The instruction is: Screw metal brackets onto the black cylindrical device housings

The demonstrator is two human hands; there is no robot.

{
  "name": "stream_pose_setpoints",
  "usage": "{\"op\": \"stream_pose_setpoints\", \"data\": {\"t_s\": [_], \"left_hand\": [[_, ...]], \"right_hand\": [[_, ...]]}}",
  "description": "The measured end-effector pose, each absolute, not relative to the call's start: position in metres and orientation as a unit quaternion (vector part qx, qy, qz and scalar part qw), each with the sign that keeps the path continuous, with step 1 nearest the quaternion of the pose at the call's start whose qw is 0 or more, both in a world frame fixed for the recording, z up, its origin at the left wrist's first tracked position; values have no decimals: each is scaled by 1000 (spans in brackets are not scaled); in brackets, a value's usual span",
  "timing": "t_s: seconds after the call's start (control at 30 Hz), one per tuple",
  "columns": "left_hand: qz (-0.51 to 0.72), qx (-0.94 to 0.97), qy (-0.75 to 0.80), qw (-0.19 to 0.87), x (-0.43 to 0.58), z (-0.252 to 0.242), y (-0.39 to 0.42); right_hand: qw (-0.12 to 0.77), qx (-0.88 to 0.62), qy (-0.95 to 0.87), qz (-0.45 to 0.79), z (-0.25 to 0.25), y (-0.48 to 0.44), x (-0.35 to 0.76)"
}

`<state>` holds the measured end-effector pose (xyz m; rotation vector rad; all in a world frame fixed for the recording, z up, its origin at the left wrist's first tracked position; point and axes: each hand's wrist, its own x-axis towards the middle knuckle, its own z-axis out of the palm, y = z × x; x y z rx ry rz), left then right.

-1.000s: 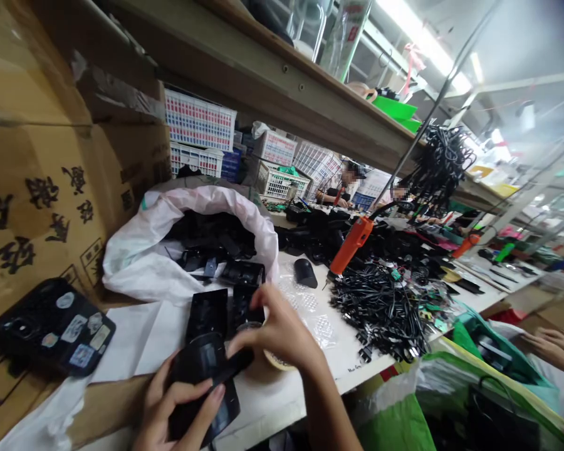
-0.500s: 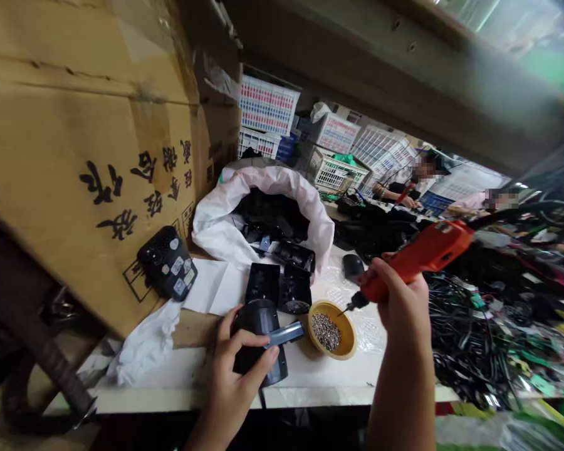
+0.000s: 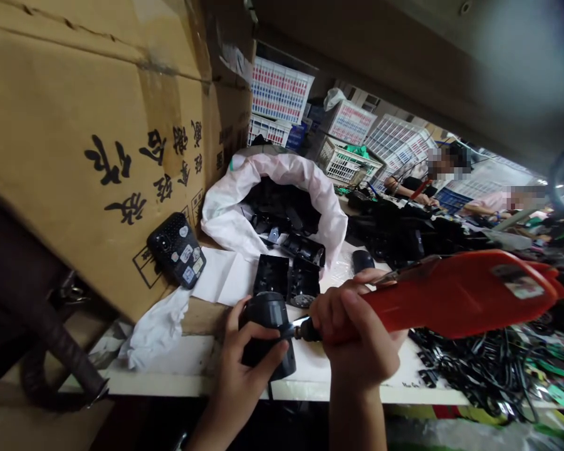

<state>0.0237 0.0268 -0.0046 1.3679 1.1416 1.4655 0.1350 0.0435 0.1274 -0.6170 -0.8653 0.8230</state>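
Swung toward the left hand, the red screwdriver clenched in the right hand now points at the black housing the left clasps.

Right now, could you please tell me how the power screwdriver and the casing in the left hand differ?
The screwdriver is mostly red, while the casing is black. The screwdriver looks long, with a narrow tip end; the casing is shorter and rounded. The right hand grips the screwdriver, the left hand the casing. Both are held, close together.
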Motion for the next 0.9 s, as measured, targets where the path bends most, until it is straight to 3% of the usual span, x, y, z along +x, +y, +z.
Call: {"op": "stream_pose_setpoints", "data": {"t_s": [0.9], "left_hand": [[571,554,460,395,22,-1,26]], "right_hand": [[784,-297,-414,353,126,46,128]]}}
